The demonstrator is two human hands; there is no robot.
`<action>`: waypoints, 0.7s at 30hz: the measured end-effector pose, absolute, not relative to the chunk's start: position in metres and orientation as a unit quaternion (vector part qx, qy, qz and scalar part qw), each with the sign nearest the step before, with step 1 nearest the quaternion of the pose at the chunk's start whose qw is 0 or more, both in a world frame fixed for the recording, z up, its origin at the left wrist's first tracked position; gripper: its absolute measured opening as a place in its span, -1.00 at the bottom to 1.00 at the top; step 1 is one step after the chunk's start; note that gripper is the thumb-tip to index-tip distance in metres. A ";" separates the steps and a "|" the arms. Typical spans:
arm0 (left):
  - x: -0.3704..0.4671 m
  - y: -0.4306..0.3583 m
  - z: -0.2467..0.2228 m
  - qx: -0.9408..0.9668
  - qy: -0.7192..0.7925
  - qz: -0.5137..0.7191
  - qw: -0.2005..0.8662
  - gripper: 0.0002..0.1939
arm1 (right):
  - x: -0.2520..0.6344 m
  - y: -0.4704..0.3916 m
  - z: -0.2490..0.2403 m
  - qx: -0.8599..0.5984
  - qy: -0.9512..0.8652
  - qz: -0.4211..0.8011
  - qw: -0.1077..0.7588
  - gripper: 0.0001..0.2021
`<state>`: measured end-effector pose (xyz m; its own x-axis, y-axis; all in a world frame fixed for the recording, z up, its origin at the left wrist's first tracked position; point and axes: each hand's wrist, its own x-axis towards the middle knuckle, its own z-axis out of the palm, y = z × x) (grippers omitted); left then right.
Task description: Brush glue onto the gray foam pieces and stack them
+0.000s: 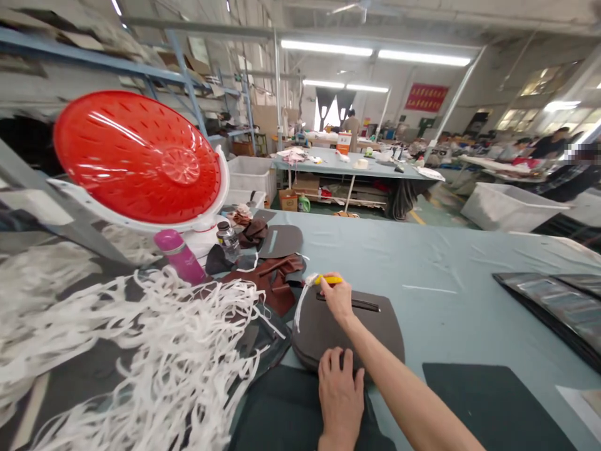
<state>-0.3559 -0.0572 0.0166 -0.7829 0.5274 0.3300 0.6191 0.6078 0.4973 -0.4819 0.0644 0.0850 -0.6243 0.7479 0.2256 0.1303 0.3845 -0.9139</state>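
My right hand [339, 298] is closed around a yellow-handled tool [330, 280], whose kind I cannot make out. At its left end is a whitish tuft, and a thin white strip [300, 307] trails down from there. Below lies a stack of dark grey rounded panels [323, 332] with a black zipper [364, 304] across the top one. My left hand [342, 385] lies flat, fingers stretched over the stack's near edge. Black fabric [282, 407] spreads beneath that hand. Reddish-brown material [277, 285] lies to the left of the stack.
A heap of white strips [188, 351] covers the left side. Behind it stand a pink bottle [181, 257], a clear bottle [228, 240] and a large red basin [141, 156]. On the right are a black sheet [498, 401] and plastic-covered black pieces [558, 307].
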 end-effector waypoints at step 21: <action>-0.357 -0.056 0.042 -0.361 -0.877 -0.316 0.007 -0.68 | -0.217 0.079 0.082 -0.548 -0.743 0.182 0.338 -0.76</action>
